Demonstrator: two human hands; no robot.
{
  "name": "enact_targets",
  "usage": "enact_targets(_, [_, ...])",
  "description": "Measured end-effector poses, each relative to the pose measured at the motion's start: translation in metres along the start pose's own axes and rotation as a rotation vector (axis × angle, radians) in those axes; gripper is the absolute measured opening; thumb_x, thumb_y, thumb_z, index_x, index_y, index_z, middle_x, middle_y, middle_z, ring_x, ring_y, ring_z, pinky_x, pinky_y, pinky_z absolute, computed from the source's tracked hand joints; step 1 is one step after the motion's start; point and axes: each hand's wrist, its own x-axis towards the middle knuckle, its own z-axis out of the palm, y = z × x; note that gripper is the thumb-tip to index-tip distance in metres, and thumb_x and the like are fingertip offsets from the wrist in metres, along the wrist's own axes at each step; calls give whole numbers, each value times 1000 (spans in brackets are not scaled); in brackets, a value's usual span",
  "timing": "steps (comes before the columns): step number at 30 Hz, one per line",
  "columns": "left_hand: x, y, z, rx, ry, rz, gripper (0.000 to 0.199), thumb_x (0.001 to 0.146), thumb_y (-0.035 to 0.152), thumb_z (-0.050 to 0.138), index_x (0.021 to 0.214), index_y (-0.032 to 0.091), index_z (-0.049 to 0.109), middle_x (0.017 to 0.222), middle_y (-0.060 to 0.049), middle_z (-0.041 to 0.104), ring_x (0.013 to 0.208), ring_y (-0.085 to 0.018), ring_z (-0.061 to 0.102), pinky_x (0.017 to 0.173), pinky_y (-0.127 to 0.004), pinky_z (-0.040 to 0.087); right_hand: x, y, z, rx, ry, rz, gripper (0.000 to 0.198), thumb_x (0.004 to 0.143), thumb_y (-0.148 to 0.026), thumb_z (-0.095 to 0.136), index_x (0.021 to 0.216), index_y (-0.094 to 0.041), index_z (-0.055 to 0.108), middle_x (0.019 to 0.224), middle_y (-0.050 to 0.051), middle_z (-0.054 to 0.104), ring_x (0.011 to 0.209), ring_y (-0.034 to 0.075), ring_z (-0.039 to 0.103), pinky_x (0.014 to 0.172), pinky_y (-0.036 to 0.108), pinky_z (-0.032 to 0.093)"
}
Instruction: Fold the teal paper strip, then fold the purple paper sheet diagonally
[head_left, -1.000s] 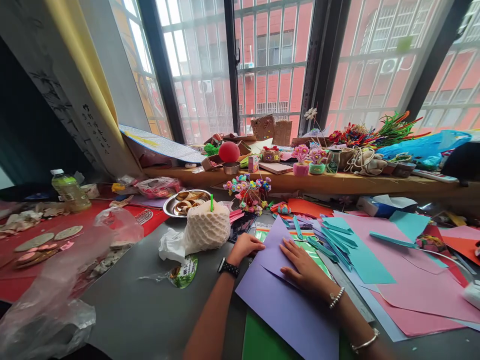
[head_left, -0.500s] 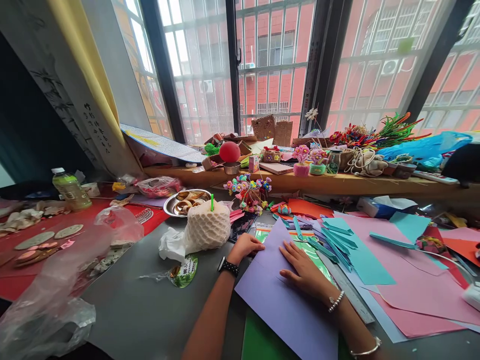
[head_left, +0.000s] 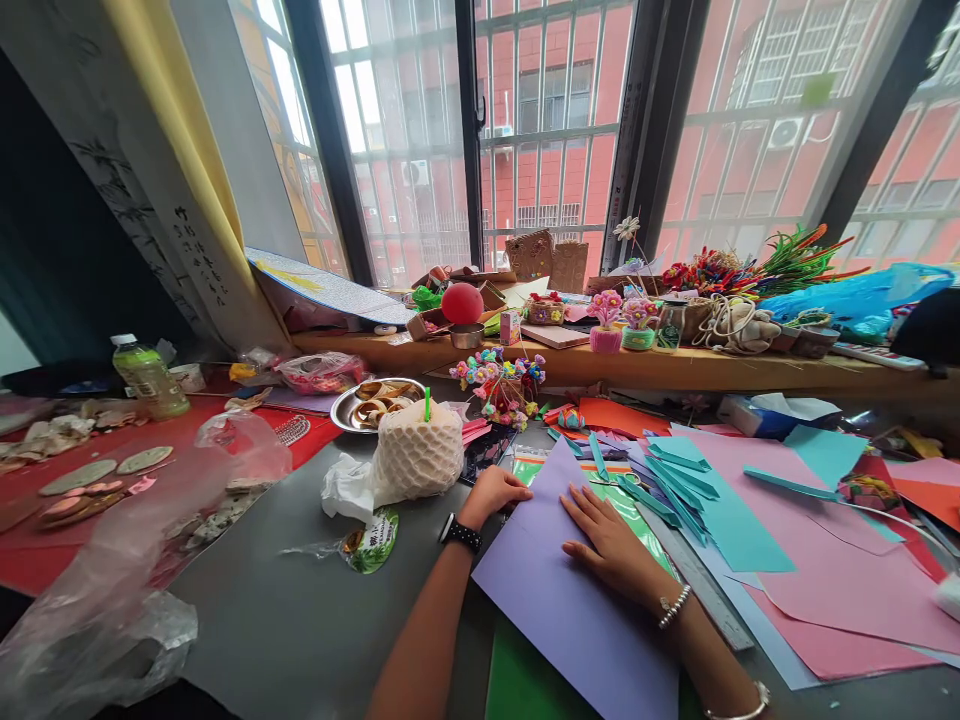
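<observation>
A sheet of purple paper lies at a slant before me, over a green sheet. At its upper left edge my left hand is closed, thumb and fingers pinching the paper; part of the fingertips is hidden. My right hand lies flat on the purple paper with its fingers stretched out. Beyond the sheet's top edge are scissors and folded teal paper strips. A metal ruler runs along the right side, partly under my right arm.
Left of my hands stands a peeled coconut with a green straw, beside a crumpled tissue and a steel plate. Pink paper spreads on the right. Behind, a bouquet of small flowers stands below a crowded windowsill.
The whole view has shifted slightly. Both hands keep the same places on the purple paper.
</observation>
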Motion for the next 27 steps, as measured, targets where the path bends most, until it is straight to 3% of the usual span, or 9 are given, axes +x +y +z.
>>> enact_targets(13, [0, 0, 0, -17, 4, 20, 17, 53, 23, 64, 60, 8, 66, 42, 5, 46, 42, -6, 39, 45, -19, 33, 1, 4, 8, -55, 8, -21, 61, 82, -55, 18, 134, -23, 17, 141, 3, 10, 128, 22, 7, 103, 45, 11])
enact_targets(22, [-4, 10, -2, 104, -16, -31, 12, 57, 21, 63, 58, 10, 64, 41, 4, 48, 46, -9, 48, 48, -19, 38, 0, 2, 9, -51, 2, -12, 60, 83, -55, 19, 134, -24, 14, 141, 1, 9, 129, 21, 4, 104, 44, 9])
enact_targets(25, [-2, 11, -1, 126, 6, -42, 13, 56, 17, 63, 66, 9, 61, 42, 5, 48, 45, -10, 49, 47, -20, 40, -1, 1, 8, -50, 3, -14, 61, 82, -55, 18, 134, -23, 14, 141, 2, 9, 129, 21, 4, 104, 44, 9])
enact_targets(27, [-3, 12, -1, 134, 38, -35, 24, 54, 14, 64, 77, 9, 59, 43, 6, 49, 45, -10, 51, 45, -20, 40, -1, 0, 8, -51, 7, -14, 62, 82, -56, 17, 134, -23, 14, 141, 2, 9, 129, 22, 5, 104, 44, 8])
